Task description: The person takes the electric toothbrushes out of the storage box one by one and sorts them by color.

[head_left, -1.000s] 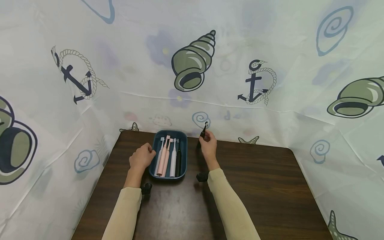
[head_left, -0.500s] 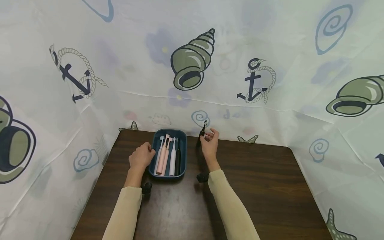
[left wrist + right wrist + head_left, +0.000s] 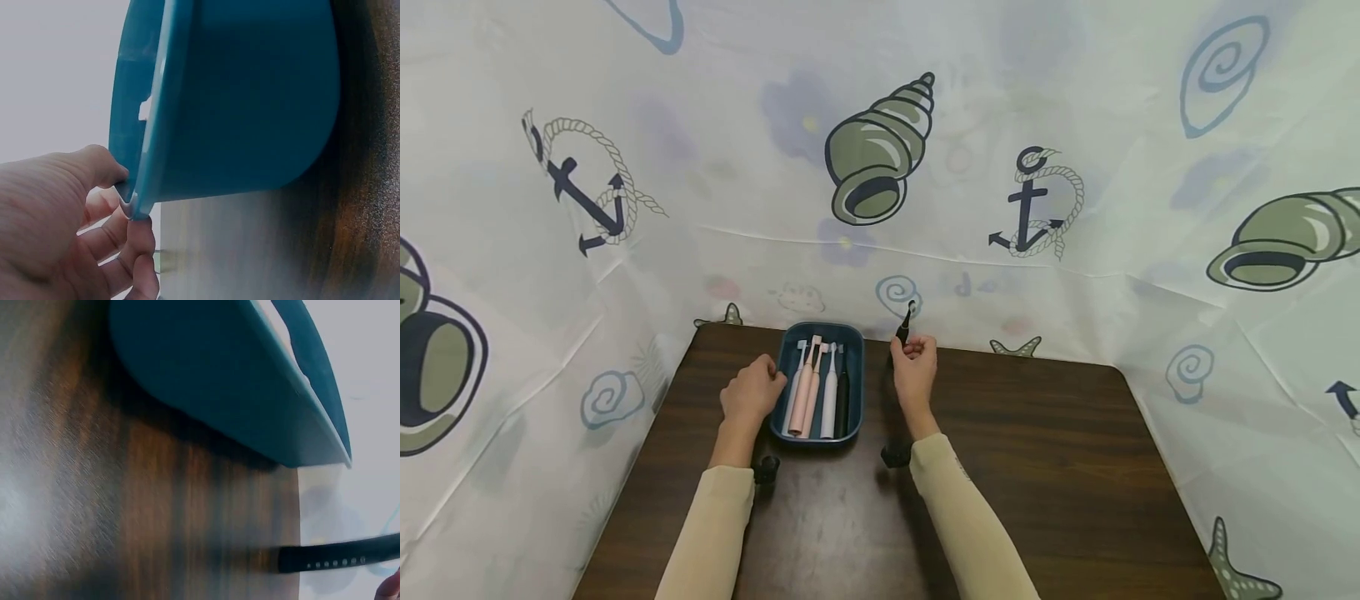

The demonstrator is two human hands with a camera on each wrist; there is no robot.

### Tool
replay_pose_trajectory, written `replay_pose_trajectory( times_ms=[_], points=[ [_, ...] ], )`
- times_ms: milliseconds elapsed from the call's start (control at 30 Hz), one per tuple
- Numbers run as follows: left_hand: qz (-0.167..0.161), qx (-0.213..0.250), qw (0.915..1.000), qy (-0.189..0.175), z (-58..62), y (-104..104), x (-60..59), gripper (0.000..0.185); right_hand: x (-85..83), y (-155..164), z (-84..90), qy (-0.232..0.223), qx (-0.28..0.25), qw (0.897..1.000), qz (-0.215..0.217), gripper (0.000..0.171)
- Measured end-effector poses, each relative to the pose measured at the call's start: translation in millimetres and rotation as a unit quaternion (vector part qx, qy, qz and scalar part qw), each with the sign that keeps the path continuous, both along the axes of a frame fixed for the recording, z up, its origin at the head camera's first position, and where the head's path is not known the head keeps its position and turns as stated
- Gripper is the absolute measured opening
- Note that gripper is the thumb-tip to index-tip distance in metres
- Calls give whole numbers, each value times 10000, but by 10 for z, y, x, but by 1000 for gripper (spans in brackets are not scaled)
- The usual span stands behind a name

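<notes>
The right hand (image 3: 916, 367) holds a black toothbrush (image 3: 903, 327) upright, just right of the blue tray (image 3: 785, 350) at the table's far edge. The left hand (image 3: 749, 393) grips the tray's left rim. Laying it in beside the others looks next, needing a tilt leftward.

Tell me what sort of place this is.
Likely a makeshift recording booth, not a real bathroom: a nautical-print curtain walls in a dark wooden table holding only a blue tray of toothbrushes.
</notes>
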State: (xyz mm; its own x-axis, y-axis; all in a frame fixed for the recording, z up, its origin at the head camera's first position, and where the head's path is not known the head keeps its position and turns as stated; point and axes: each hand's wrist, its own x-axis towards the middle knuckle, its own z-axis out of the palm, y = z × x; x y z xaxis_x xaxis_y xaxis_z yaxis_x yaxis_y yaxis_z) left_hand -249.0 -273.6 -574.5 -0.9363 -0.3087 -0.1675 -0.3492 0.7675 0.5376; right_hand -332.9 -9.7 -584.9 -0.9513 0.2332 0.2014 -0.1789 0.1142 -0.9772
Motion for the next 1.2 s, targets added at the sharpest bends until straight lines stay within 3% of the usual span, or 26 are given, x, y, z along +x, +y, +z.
replay_pose_trajectory(
  times_ms=[233,467,633,900,1200],
  points=[
    [56,3,10000,10,25,-6,26,20,146,-249,6,140,176,9988,435,27],
    [85,35,10000,13,7,-15,18,21,258,-510,44,-325,943,9901,988,38],
    [71,136,9999,32,-7,-16,-6,23,316,-652,96,-898,1710,9724,1312,42],
    [148,206,9997,-26,-22,-20,-9,28,387,-857,153,-1579,2540,9344,1935,52],
    [171,337,9993,-81,-63,-41,6,31,441,-1037,55,-1899,2899,9140,2107,50]
  ],
)
